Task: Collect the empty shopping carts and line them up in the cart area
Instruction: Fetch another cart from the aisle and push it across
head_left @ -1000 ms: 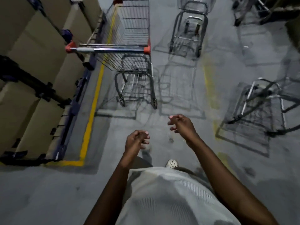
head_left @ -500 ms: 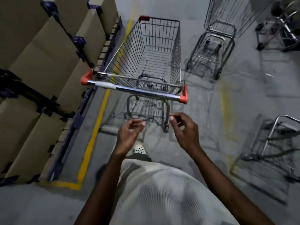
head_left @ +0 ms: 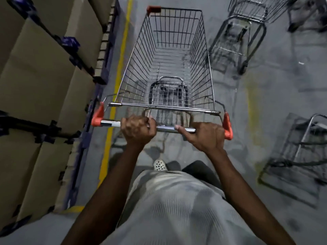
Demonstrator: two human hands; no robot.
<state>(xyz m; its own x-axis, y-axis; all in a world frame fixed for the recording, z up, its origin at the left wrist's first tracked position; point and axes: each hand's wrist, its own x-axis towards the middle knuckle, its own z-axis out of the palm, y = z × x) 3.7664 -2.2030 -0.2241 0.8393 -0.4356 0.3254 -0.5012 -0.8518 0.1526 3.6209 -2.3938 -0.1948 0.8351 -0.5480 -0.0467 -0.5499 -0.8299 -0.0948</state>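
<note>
Beside stacked cardboard boxes (head_left: 40,71), a person's left hand (head_left: 138,130) and right hand (head_left: 207,136) both curled tight round the chrome handle bar (head_left: 166,128) of an empty wire shopping cart (head_left: 169,55), with orange end caps (head_left: 227,128) outside each fist. Left of the grip, a painted yellow line (head_left: 122,55) ran along the boxes. Ahead and right stood a second wire cart (head_left: 247,32). A third cart (head_left: 300,147) sat off the right hand, with scuffed grey concrete floor (head_left: 265,96) open between them.

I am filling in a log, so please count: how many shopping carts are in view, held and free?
Held shopping cart: 1
Free shopping carts: 3 (upper right; top right corner, cut off; right edge)
Total: 4
</note>
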